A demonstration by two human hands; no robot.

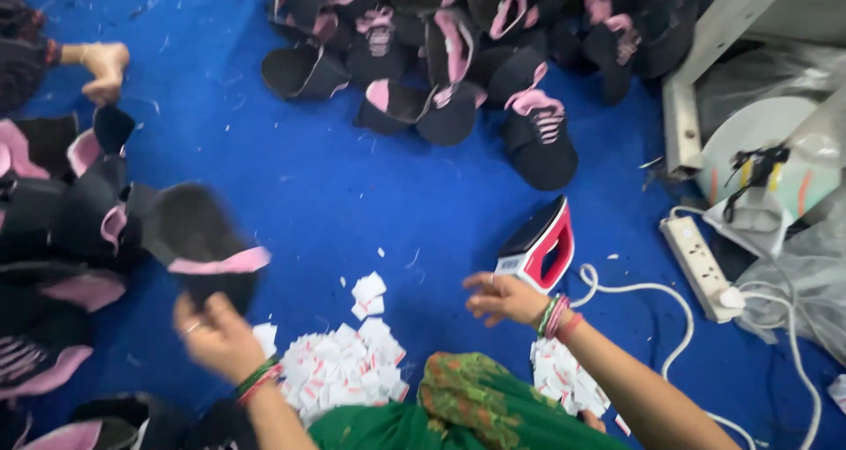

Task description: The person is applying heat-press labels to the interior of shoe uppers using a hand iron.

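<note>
Black fabric with a pink lining makes up the shoe upper that the left hand grips from below, fingers closed on its lower edge; the piece is motion-blurred, lifted above the blue floor, its long axis running roughly left to right with the pink edge toward the right. The right hand hovers with fingers loosely spread and holds nothing, just beside a red and white iron that stands tilted on its heel, its dark soleplate facing left. A white cord curls from the iron toward a white power strip. Between the hands lies a heap of small white paper tags with red marks, flat and square. More soft, curved uppers sit in a pile at the top and in a stack at the left. Another person's hand rests on the floor at the upper left.
</note>
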